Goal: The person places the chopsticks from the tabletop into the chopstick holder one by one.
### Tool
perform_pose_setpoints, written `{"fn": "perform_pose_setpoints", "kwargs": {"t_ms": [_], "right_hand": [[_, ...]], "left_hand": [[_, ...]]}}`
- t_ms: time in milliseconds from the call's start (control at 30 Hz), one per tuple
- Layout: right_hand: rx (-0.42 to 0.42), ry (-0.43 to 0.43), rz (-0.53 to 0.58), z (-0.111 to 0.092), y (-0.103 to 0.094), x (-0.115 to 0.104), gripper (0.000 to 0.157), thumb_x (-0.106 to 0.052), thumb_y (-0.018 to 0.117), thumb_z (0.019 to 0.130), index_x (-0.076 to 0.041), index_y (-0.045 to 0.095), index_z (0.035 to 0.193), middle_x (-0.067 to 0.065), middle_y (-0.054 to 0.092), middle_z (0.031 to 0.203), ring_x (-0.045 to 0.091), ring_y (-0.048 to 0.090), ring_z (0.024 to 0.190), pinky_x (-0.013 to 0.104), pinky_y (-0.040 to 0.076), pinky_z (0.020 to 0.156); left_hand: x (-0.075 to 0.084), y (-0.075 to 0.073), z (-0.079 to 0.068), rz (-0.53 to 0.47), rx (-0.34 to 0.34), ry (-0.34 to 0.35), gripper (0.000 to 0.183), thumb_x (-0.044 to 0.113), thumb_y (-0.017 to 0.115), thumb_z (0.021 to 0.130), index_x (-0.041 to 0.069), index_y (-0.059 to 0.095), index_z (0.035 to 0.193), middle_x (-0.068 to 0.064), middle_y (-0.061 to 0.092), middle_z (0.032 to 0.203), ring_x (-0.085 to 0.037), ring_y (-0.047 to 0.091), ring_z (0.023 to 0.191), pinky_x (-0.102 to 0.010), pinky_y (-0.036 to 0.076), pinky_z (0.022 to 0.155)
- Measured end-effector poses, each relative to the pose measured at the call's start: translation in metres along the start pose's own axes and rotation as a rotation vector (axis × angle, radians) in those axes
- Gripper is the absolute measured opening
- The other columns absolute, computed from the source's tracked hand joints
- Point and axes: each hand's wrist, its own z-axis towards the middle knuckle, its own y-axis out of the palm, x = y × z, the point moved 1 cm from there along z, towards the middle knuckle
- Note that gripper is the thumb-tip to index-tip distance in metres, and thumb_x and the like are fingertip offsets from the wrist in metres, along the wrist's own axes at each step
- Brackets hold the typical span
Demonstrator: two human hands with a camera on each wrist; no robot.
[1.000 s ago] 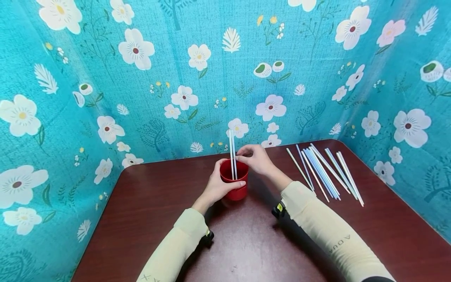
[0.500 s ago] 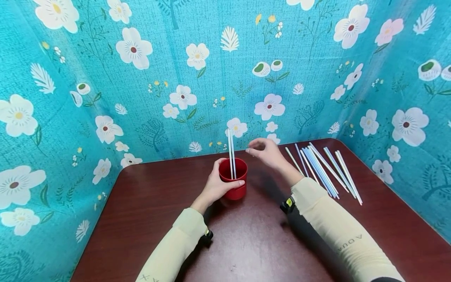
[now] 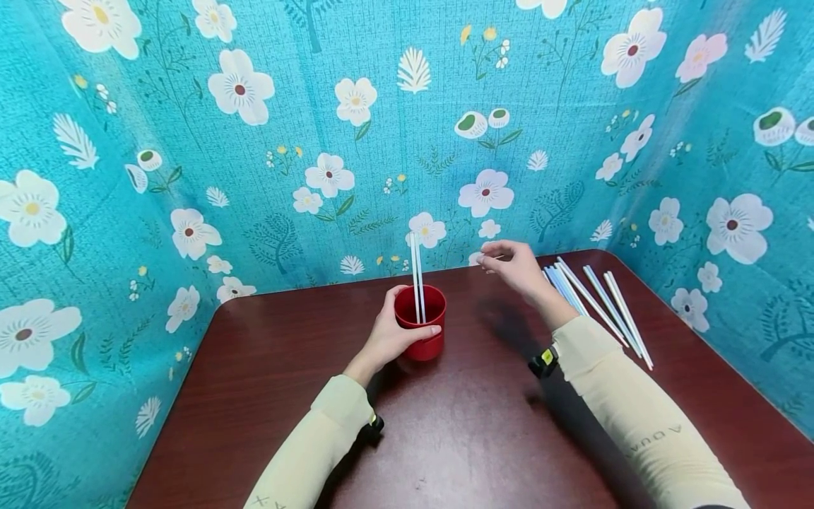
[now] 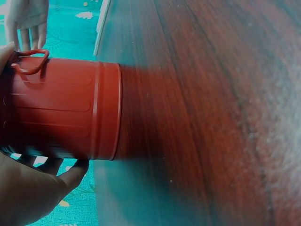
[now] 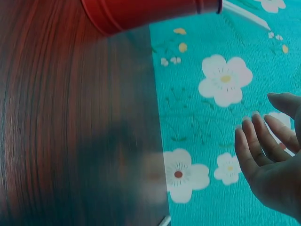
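Observation:
A red bucket-like cup (image 3: pixel 429 348) with a small side handle stands on the table. My left hand (image 3: pixel 389 338) grips it from the left, thumb across the front; in the left wrist view the fingers (image 4: pixel 75 175) curl round its side. Two pale straws (image 3: pixel 417 276) stand inside, leaning on the rim and rising well above it. My right hand (image 3: pixel 518 268) hovers above the table between the cup and the loose straws (image 3: pixel 600 297). Its fingers are loosely bent with nothing between them, as the right wrist view shows of the hand (image 5: pixel 273 155).
Several white, blue and greenish straws lie side by side at the table's right, partly hidden by the right forearm. The dark wooden table (image 3: pixel 267 396) ends at a floral turquoise cloth (image 3: pixel 381 141) along the back and sides.
My right hand has left the straws in the cup and moved right, toward the loose straws. The left hand keeps its hold on the cup.

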Motion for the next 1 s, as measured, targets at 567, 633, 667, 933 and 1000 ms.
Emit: {"fn": "perform_pose_setpoints", "kwargs": {"t_ms": [567,633,667,933,1000], "right_hand": [[0.077,0.126,-0.006,-0.014,-0.04,0.023,0.043,-0.018,0.064,0.102,0.01,0.057,0.133,0.031,0.06,0.127,0.001,0.067,0.082,0.015,0.056,0.076],[0.089,0.153,-0.018,-0.015,-0.043,0.03,0.045,-0.02,0.064,0.102,0.011,0.056,0.134,0.032,0.06,0.128,0.0,0.067,0.082,0.015,0.056,0.076],[0.099,0.166,-0.034,-0.015,-0.045,0.034,0.046,-0.021,0.063,0.102,0.011,0.056,0.134,0.032,0.06,0.128,-0.002,0.067,0.081,0.016,0.056,0.077],[0.162,0.276,-0.122,-0.019,-0.06,0.068,0.047,-0.022,0.062,0.103,0.014,0.057,0.133,0.032,0.059,0.131,0.009,0.072,0.09,0.035,0.058,0.092],[0.161,0.301,-0.133,-0.021,-0.062,0.074,0.048,-0.022,0.062,0.103,0.014,0.055,0.134,0.034,0.061,0.13,0.021,0.072,0.1,0.039,0.057,0.095]], "left_hand": [[0.003,0.0,-0.002,0.007,-0.013,0.008,0.094,0.015,0.087,0.081,0.008,0.029,0.154,-0.015,0.047,0.149,-0.038,0.044,0.137,-0.051,0.057,0.091],[0.003,0.0,-0.002,0.007,-0.012,0.007,0.094,0.015,0.087,0.081,0.008,0.029,0.154,-0.014,0.047,0.149,-0.038,0.044,0.137,-0.051,0.057,0.091],[0.003,0.0,-0.002,0.007,-0.01,0.007,0.094,0.015,0.087,0.081,0.008,0.029,0.154,-0.014,0.047,0.149,-0.038,0.044,0.137,-0.051,0.057,0.091],[0.003,0.0,-0.002,0.002,-0.008,-0.005,0.094,0.015,0.088,0.08,0.009,0.029,0.154,-0.014,0.048,0.149,-0.038,0.044,0.138,-0.051,0.057,0.091],[0.003,0.0,-0.002,0.001,-0.007,-0.006,0.094,0.015,0.088,0.08,0.009,0.029,0.154,-0.014,0.048,0.149,-0.038,0.044,0.137,-0.051,0.057,0.091]]}}
